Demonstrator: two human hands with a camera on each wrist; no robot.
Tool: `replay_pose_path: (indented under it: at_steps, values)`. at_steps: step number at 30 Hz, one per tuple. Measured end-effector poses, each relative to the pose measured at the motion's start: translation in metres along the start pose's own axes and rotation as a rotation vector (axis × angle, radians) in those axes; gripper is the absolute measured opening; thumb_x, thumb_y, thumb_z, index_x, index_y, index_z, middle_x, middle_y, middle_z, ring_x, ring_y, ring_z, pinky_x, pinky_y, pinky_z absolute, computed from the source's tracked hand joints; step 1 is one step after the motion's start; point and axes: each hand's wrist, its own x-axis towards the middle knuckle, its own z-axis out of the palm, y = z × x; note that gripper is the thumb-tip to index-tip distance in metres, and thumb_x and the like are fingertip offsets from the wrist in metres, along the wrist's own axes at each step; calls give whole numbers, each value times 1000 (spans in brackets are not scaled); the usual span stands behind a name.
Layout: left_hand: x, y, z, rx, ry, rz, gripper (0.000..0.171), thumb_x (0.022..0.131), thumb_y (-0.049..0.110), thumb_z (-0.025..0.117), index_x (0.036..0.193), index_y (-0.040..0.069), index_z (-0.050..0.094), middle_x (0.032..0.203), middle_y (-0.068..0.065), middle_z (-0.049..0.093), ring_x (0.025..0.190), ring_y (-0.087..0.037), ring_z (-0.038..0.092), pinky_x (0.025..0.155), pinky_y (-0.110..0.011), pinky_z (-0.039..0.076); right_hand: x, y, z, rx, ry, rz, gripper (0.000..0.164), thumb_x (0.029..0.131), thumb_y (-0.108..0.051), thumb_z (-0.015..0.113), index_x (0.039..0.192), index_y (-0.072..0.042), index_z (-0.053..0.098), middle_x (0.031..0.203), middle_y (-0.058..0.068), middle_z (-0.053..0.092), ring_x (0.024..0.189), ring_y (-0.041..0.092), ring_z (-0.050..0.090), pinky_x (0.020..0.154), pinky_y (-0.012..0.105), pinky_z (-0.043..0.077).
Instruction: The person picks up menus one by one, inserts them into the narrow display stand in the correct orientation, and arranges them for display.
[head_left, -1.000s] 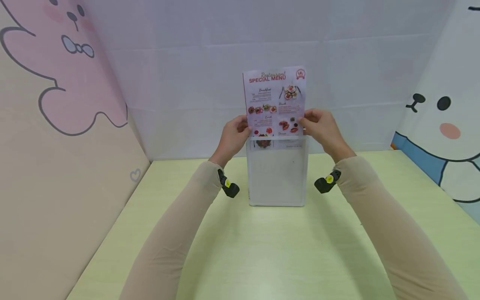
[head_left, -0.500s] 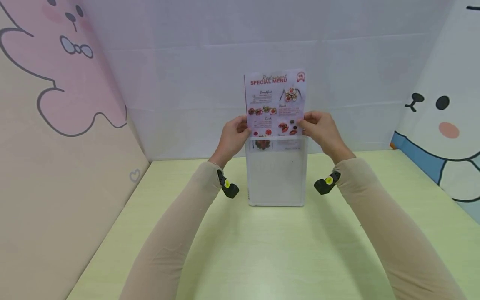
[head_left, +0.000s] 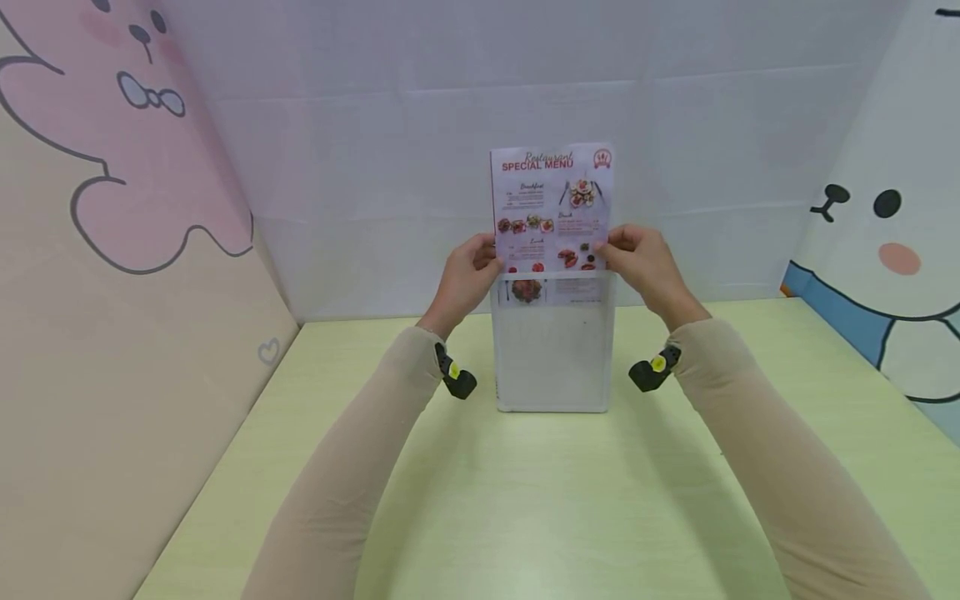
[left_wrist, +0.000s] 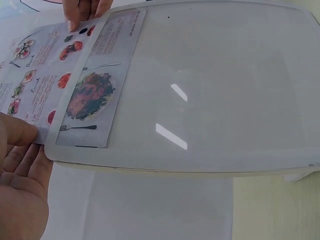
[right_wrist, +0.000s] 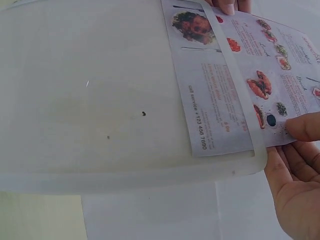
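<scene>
A printed restaurant menu sheet (head_left: 553, 212) stands upright, its lower end behind the clear front of a white-framed display stand (head_left: 553, 358). My left hand (head_left: 468, 271) pinches the sheet's left edge between thumb and fingers, just above the stand's top rim. On the opposite edge my right hand (head_left: 645, 262) pinches it at about the same height. In the left wrist view the menu's bottom edge (left_wrist: 112, 120) shows through the clear panel, a short way below the rim. The right wrist view shows the right thumb (right_wrist: 302, 127) on the printed face, with fingers behind.
The stand rests on a pale yellow-green table (head_left: 525, 500). A white sheet-like backdrop (head_left: 375, 192) rises behind it. Cartoon-printed panels stand at the left (head_left: 150, 208) and right (head_left: 892, 233).
The menu sheet has slid slightly downward, so a little more of it sits behind the stand's clear front. Both hands keep their pinch and have lowered slightly with it.
</scene>
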Motion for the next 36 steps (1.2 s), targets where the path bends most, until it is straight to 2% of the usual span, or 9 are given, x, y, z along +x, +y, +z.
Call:
replay_pose_path:
  at_steps: [9,17,25,31,36]
  values:
    - [0,-2,2,-8,11,6,31,97,11,56,128,5,56,117,-13,66,105,-22,65,92,-35,52,-1,4,0,-13,19,2,33,97,-27,57,112,2,58,115,17,62,97,16,55,95,37,44]
    - [-2,-4,4,-9,17,17,28,98,12,55,125,5,57,118,-13,66,105,-21,64,91,-34,51,-2,8,3,-15,48,-30,34,97,-27,57,116,1,59,118,16,62,97,13,55,91,33,45]
    - [-3,-3,5,-21,16,7,26,98,13,55,123,4,56,121,-12,65,109,-21,63,93,-35,51,-2,13,6,-3,82,-72,37,97,-27,57,125,-2,58,122,18,62,99,11,57,97,37,46]
    - [-2,-4,4,-34,16,-3,28,98,14,55,124,3,56,122,-13,64,111,-21,62,95,-36,50,-1,15,9,-8,117,-83,34,96,-27,59,118,-2,61,117,16,64,94,6,57,90,31,46]
    - [0,-7,5,-41,23,16,26,98,14,54,122,3,57,120,-13,65,109,-21,63,94,-35,50,1,16,10,-11,128,-87,33,95,-27,59,117,-2,62,116,14,64,93,3,56,86,27,45]
